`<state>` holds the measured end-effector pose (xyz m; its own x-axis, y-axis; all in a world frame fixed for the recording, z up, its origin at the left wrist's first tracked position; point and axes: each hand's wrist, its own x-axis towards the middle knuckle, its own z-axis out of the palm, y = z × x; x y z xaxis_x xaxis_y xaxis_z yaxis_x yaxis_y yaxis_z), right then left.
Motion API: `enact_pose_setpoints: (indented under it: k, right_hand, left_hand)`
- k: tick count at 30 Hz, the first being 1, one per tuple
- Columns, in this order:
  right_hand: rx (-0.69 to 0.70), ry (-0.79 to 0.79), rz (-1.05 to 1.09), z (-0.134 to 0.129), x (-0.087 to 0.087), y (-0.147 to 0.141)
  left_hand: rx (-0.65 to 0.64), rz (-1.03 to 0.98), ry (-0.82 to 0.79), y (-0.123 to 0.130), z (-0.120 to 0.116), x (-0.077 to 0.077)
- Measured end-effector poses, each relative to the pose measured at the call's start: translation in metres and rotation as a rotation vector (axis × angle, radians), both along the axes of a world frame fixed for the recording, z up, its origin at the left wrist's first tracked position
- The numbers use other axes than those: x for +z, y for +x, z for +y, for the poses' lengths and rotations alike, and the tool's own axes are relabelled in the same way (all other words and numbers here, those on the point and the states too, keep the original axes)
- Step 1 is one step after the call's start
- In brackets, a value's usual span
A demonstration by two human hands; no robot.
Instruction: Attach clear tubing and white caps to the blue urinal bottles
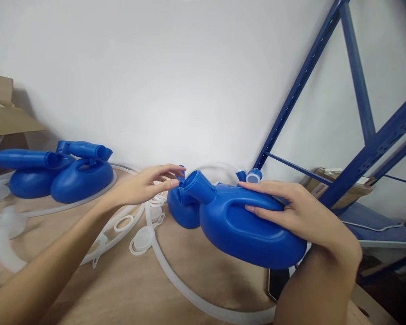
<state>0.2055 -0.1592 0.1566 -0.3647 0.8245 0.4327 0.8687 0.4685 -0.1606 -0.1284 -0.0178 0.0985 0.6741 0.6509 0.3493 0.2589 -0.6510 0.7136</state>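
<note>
A blue plastic urinal bottle (253,234) is tilted above the table, its wide neck pointing up and to the left. My right hand (291,207) grips it by the handle, with fingers over the top and one reaching into the handle's hollow. Just left of the bottle's mouth is my left hand (152,183), fingers stretched out and apart, holding nothing. I cannot tell whether its fingertips touch the second blue bottle (184,210) behind. Below my left hand lie a white cap with a ring strap (144,239) and pale flexible tubing (189,291).
Two more blue bottles (83,180) stand at the left beside a cardboard box (6,117). A dark phone (276,283) lies beneath the held bottle. Blue metal shelving (358,76) rises at the right, and a white wall (155,81) closes off the back.
</note>
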Motion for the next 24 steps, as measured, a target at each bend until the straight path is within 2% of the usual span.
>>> enact_pose_setpoints:
  k: [3, 6, 9, 13, 16, 18, 20, 22, 24]
  right_hand:
    - [0.083, 0.012, -0.028, 0.008, -0.001, -0.008]
    - [0.117, 0.055, -0.013, 0.015, -0.004, -0.012]
    - [0.148, 0.057, 0.028, 0.019, -0.008, -0.016]
    - [0.218, 0.018, 0.116, 0.023, -0.008, -0.02]
    - [0.23, -0.03, 0.29, 0.036, -0.012, -0.009]
    - [0.082, -0.057, 0.387, 0.055, -0.023, 0.006]
    - [-0.107, -0.129, 0.375, 0.079, -0.043, 0.022]
    - [-0.214, -0.246, 0.241, 0.106, -0.07, 0.035]
    - [-0.281, -0.311, 0.123, 0.13, -0.101, 0.043]
  left_hand:
    - [0.015, 0.009, 0.061, 0.002, -0.025, 0.01]
    - [0.069, -0.031, 0.103, 0.002, -0.035, 0.012]
    - [0.071, -0.069, 0.103, 0.0, -0.036, 0.012]
    - [-0.001, -0.063, 0.158, -0.004, -0.033, 0.016]
    - [0.013, -0.225, 0.116, -0.017, -0.029, 0.025]
    - [0.085, -0.473, 0.056, -0.032, -0.025, 0.033]
    - [0.245, -0.668, 0.008, -0.053, -0.023, 0.042]
    - [0.45, -0.632, -0.013, -0.073, -0.024, 0.05]
    - [0.615, -0.44, 0.012, -0.09, -0.025, 0.056]
